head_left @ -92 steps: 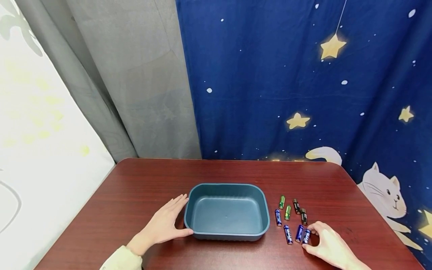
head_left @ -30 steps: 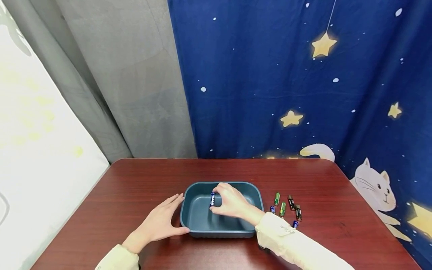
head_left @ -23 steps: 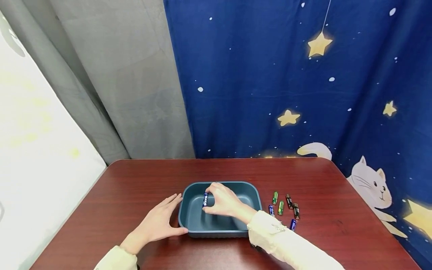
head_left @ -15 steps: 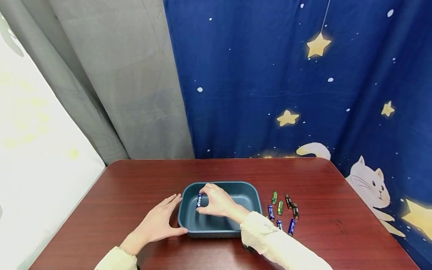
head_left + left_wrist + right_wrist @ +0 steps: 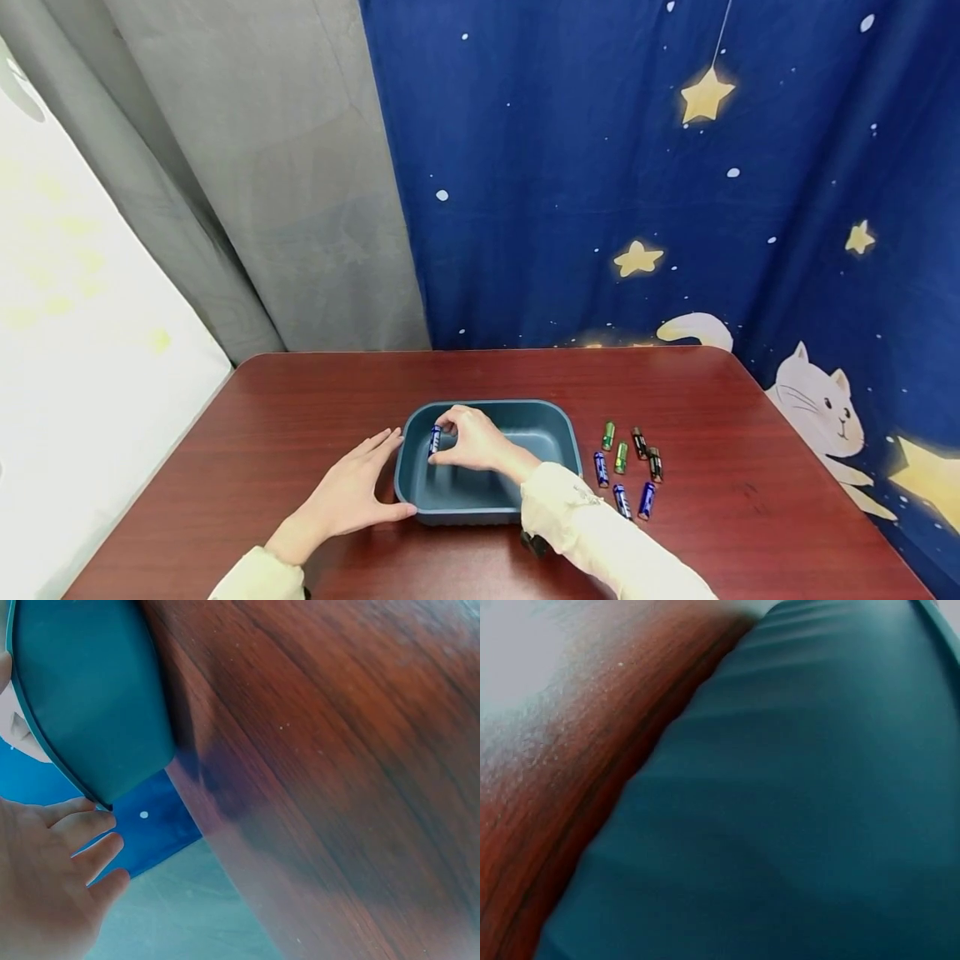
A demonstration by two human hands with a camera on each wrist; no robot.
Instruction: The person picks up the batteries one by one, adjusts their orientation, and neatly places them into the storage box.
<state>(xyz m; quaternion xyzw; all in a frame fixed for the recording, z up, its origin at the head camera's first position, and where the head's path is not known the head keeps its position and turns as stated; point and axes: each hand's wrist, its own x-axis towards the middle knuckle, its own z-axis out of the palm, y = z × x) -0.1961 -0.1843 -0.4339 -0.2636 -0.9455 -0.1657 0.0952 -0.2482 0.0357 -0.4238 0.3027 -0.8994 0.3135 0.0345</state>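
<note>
In the head view a teal plastic basin (image 5: 525, 517) stands mid-table. My right hand (image 5: 474, 442) reaches over its front rim and pinches a blue battery (image 5: 435, 440) between thumb and fingers, inside the basin near its left wall. Fingers spread and straight, my left hand (image 5: 348, 492) rests against the basin's left side, its thumb at the front left corner. The left wrist view has the left fingertips (image 5: 94, 859) at the rim of the basin (image 5: 90, 697). Only the basin's ribbed outer wall (image 5: 780, 802) and the tabletop fill the right wrist view.
Right of the basin lie loose batteries: two green ones (image 5: 621, 457), two black ones (image 5: 656, 464) and three blue ones (image 5: 647, 501). The brown wooden table (image 5: 322, 392) backs onto a blue star-print curtain (image 5: 525, 208) and a grey one.
My right hand has picked up a blue battery from the group at the right, carried it left into the basin, then drifted further toward the left wall. The left hand stays at the basin.
</note>
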